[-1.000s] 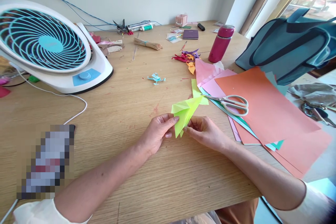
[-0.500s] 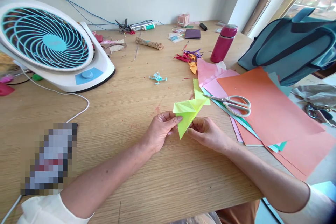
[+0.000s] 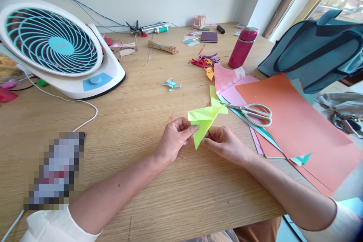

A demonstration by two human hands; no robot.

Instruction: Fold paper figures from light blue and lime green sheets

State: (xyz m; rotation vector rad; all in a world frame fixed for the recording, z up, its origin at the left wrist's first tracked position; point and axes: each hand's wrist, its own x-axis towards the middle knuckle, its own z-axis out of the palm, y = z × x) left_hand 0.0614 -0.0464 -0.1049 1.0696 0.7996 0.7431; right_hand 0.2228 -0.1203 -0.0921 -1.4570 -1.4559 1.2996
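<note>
A partly folded sheet of yellow-green origami paper (image 3: 202,126) is held above the table, its pointed corner aimed down toward me. My left hand (image 3: 177,138) pinches its left edge, thumb on top. On the other side, my right hand (image 3: 224,141) has its fingers curled at the paper's right edge; the fingertips are partly hidden behind it. Just beyond lies a yellow-green paper strip (image 3: 214,96). Scissors (image 3: 256,114) with white handles rest on the coloured sheets to the right. A small light-blue folded paper figure (image 3: 171,84) sits on the table ahead.
At left stands a white fan (image 3: 109,72) with a cord. Orange paper sheets (image 3: 283,109) spread over the right side. Behind them are a magenta bottle (image 3: 242,48) and a teal bag (image 3: 309,51). Several folded paper pieces (image 3: 208,62) and a stick bundle (image 3: 163,47) lie farther back.
The whole view has shifted very slightly. Both hands keep their hold on the yellow-green paper, whose lower part has tilted a little.
</note>
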